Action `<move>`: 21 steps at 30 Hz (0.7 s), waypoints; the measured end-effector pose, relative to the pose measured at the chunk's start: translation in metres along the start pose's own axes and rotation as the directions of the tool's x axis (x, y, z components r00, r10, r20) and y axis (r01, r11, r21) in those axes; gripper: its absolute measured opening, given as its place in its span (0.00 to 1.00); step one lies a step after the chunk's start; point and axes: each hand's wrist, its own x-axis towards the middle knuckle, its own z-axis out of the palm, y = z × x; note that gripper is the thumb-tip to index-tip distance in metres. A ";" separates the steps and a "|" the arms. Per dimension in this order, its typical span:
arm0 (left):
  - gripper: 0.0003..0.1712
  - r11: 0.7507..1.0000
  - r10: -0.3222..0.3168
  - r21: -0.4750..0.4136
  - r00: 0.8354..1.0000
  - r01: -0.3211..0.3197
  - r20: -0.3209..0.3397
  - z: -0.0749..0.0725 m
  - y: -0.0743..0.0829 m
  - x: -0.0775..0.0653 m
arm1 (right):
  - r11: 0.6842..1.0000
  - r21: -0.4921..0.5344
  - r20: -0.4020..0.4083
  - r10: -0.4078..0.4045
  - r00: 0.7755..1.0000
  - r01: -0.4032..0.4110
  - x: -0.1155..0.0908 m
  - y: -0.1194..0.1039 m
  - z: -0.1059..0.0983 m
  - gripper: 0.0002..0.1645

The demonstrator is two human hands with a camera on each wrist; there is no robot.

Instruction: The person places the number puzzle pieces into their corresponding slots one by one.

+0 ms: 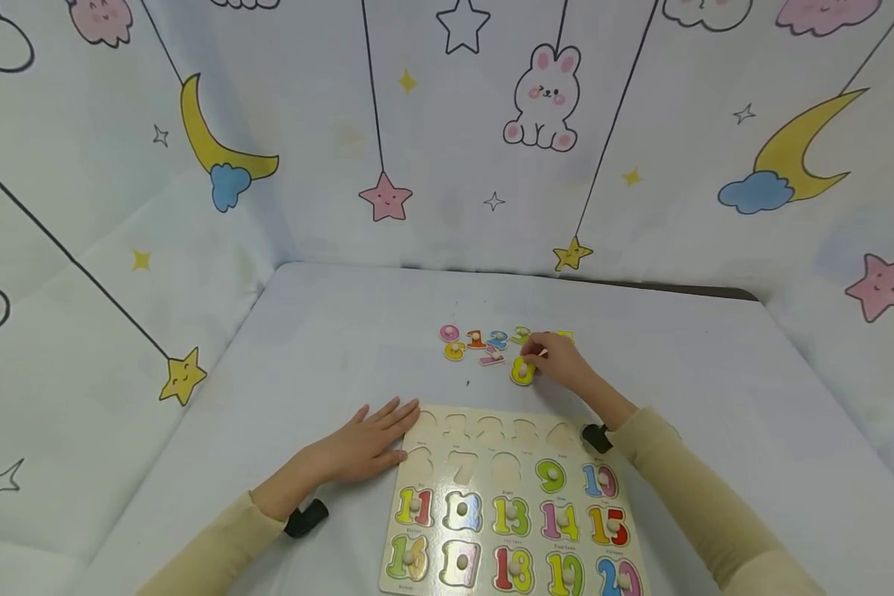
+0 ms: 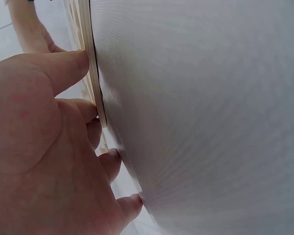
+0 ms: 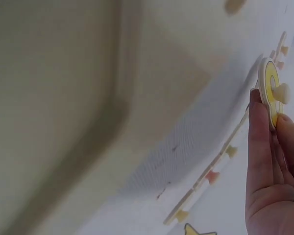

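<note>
Between the thumb and fingers of my right hand [image 1: 559, 360] is a yellow number 8 puzzle piece [image 1: 521, 372]. The right wrist view shows that piece [image 3: 269, 90] tilted on edge, its round knob outward. My left hand [image 1: 365, 440] lies with spread fingers at the upper left corner of the wooden number board [image 1: 447, 482]; in the left wrist view its thumb and fingers touch the board's edge [image 2: 94, 73]. Pieces for 9 to 20 sit in the board, while its top row and three second-row recesses are bare.
Beyond the board several loose number pieces lie on the white table, among them a pink 0 [image 1: 449, 333], an orange 1 [image 1: 476, 338], a blue 2 [image 1: 497, 339], a 6 [image 1: 454, 352] and a pink 7 [image 1: 492, 357]. A patterned cloth wall [image 1: 447, 124] stands behind.
</note>
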 end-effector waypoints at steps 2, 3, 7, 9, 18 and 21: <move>0.36 1.000 0.001 0.001 1.000 -0.001 0.001 0.000 0.000 0.000 | 0.999 0.035 0.008 0.000 1.000 0.000 -0.004 0.000 -0.001 0.03; 0.36 1.000 0.001 -0.001 1.000 -0.001 0.002 0.000 -0.001 0.000 | 0.999 0.054 0.013 0.008 1.000 -0.009 -0.005 -0.001 0.000 0.03; 0.36 1.000 0.008 -0.003 1.000 -0.008 0.000 0.000 -0.001 0.000 | 0.990 0.130 0.040 0.050 0.998 -0.054 -0.014 -0.005 -0.001 0.03; 0.36 1.000 0.011 -0.004 1.000 -0.011 0.000 0.000 -0.001 0.000 | 0.984 0.160 0.055 0.076 0.996 -0.084 -0.020 -0.009 -0.001 0.03; 0.36 1.000 -0.005 -0.008 1.000 0.005 0.005 -0.001 0.001 0.000 | 0.968 0.226 0.131 0.082 0.988 -0.110 -0.057 -0.035 0.005 0.03; 0.36 1.000 -0.006 -0.007 1.000 0.007 0.006 -0.002 0.001 0.000 | 0.971 0.209 0.150 0.084 0.985 -0.114 -0.066 -0.041 0.009 0.03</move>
